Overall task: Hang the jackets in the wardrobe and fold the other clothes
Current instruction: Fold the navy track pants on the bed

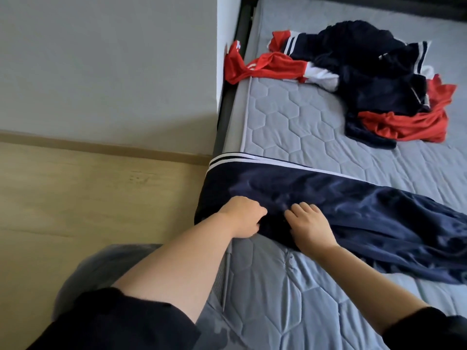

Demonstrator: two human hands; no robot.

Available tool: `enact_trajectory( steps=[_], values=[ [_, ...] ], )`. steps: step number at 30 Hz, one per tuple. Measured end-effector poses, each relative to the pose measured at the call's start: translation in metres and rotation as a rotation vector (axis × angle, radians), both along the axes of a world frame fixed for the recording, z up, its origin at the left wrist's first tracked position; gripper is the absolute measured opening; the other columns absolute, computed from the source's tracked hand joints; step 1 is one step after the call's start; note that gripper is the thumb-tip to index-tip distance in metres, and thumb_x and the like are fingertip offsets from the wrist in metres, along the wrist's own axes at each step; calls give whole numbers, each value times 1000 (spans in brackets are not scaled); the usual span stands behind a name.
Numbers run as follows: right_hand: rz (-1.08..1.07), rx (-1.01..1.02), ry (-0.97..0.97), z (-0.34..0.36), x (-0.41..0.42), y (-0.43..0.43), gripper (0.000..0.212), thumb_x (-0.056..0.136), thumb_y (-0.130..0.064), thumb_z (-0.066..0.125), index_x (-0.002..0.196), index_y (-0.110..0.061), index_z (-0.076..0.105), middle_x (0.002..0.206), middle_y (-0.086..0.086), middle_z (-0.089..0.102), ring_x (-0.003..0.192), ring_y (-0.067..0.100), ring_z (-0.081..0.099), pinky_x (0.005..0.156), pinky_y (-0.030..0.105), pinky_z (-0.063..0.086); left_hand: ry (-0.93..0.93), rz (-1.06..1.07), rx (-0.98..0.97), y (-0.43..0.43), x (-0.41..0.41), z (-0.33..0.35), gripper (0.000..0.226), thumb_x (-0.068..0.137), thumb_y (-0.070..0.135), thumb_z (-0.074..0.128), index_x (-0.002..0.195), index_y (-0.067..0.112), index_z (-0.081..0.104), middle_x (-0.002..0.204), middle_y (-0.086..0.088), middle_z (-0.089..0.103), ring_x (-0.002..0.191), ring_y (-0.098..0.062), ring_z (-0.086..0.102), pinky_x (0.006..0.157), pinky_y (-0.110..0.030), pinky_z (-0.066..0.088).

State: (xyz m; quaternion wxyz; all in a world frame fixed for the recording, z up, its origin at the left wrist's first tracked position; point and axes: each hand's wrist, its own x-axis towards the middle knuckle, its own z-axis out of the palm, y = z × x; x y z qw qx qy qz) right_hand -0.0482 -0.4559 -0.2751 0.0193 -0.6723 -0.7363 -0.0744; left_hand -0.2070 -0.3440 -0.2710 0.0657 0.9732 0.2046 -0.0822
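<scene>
Now | left hand (241, 218) fingers grip 1 navy trousers (366, 213) | right hand (312, 227) grip unclear | 1 clothes pile (379, 79)

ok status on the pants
Left hand grips pants. Right hand on pants, grip unclear. Pants spread across mattress, unfolded. Clothes pile beyond, apart.
</scene>
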Motion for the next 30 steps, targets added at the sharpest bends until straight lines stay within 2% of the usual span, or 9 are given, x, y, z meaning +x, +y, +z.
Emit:
enact_trajectory(
  steps=[3,7,10,15,18,21,23,26,30],
  values=[
    [-22,129,25,0,4,-7,31,38,11,71,53,-9,52,49,6,45,43,27,45,44,29,38,6,36,94,-7,-2,-1,20,93,21,46,109,12,53,106,-8,56,91,-31,59,57,-34,29],
    [-9,365,158,4,11,-19,18,76,-3,63,58,-5,62,49,6,49,42,28,47,44,30,42,-74,145,187,-19,1,2,36,91,28,54,121,14,41,112,-6,47,93,-26,54,55,-34,28],
    [25,388,256,9,7,-25,24,83,-9,51,65,-1,64,54,8,56,45,30,52,45,30,46,-91,159,260,-25,6,7,39,88,25,57,121,16,39,109,-6,46,90,-23,53,53,-32,31],
    [106,263,237,13,4,-34,12,72,2,52,69,-2,63,60,7,57,50,29,53,43,28,44,-92,-26,401,-33,2,25,28,48,17,81,68,22,63,69,4,58,58,-14,56,43,-24,35],
    [110,-80,146,7,5,-37,21,60,11,60,73,-5,63,71,8,57,63,28,55,50,27,39,46,114,252,-25,-4,8,24,83,3,53,104,12,57,107,-8,56,97,-27,54,63,-32,33],
    [-136,-336,390,0,6,-33,11,81,-9,50,78,-9,61,78,4,58,75,23,55,64,32,40,95,426,144,-8,-19,-3,29,88,2,44,113,11,55,117,-8,53,109,-28,49,71,-33,36],
    [-299,-228,625,3,7,-24,23,85,-18,51,63,-11,50,59,1,51,60,16,48,60,30,37,42,592,5,5,-28,-7,27,84,3,47,108,10,57,115,-10,52,106,-29,50,77,-35,42],
    [-382,-40,655,12,6,-5,32,87,-20,52,58,-15,40,47,-3,43,50,12,40,53,30,31,-71,814,-193,21,-38,-8,20,88,8,44,101,11,58,114,-9,50,96,-29,52,74,-33,42],
    [-370,22,625,16,1,31,19,87,-10,53,69,-7,55,71,3,54,72,24,51,65,35,38,-238,915,-299,37,-38,-12,23,94,15,43,113,15,56,120,-6,52,100,-28,54,73,-28,36]
  ],
)
